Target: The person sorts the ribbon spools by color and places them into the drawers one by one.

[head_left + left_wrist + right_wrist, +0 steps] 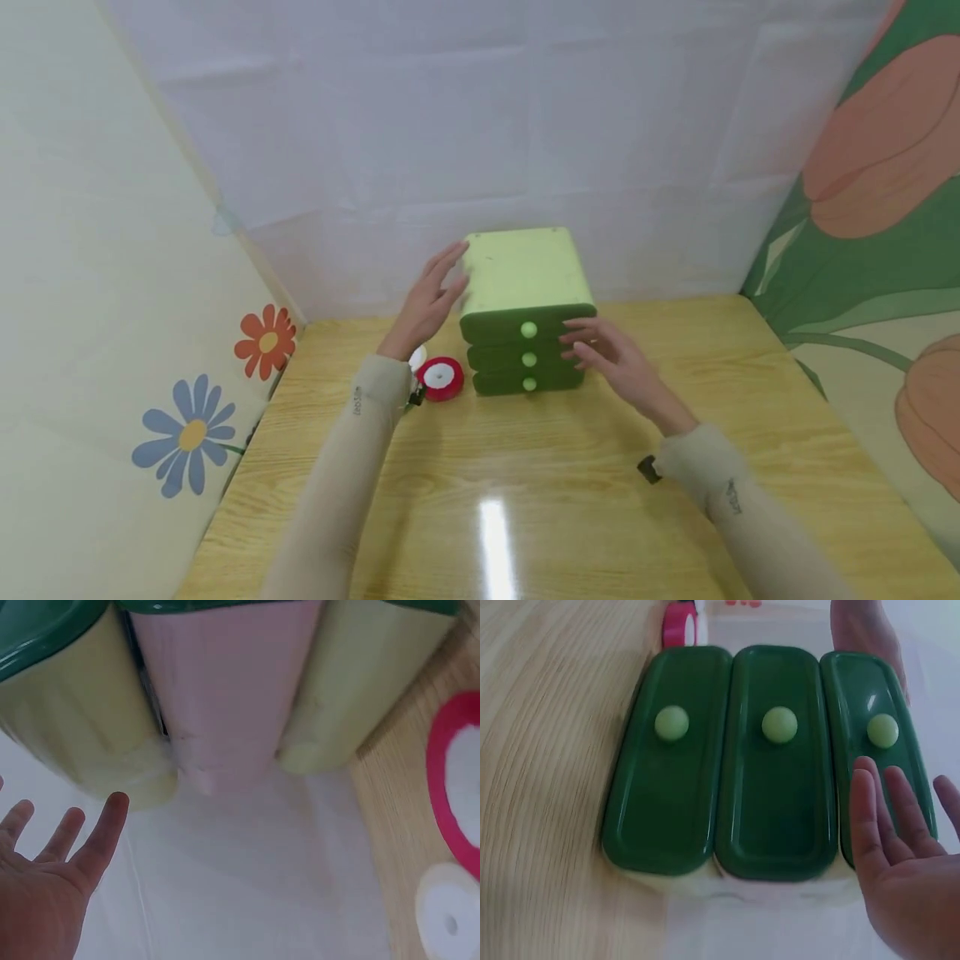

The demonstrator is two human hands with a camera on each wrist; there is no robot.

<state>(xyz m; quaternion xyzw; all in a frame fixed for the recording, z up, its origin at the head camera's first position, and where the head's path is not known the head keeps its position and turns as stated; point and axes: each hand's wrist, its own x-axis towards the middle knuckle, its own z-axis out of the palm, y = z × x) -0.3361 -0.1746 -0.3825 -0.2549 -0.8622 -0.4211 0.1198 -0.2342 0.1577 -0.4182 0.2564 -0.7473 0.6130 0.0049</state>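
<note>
A small three-drawer cabinet (528, 271) with a pale green top, dark green drawer fronts and round light-green knobs stands against the white backdrop. My left hand (427, 307) is at its upper left side, fingers extended with the fingertips right at the top edge. On the other side, my right hand (618, 367) has its fingers spread close to the right end of the drawer fronts. In the right wrist view the drawer fronts (776, 802) are all closed. The left wrist view shows the cabinet's side, with a pink middle tier (229, 690) between two yellowish ones.
A red spool with a white centre (440, 379) lies on the wooden table (450, 467), left of the cabinet. A smaller white spool (450, 911) is beside it. Printed flowers cover the left wall (67, 292), and tulips the right wall (885, 158).
</note>
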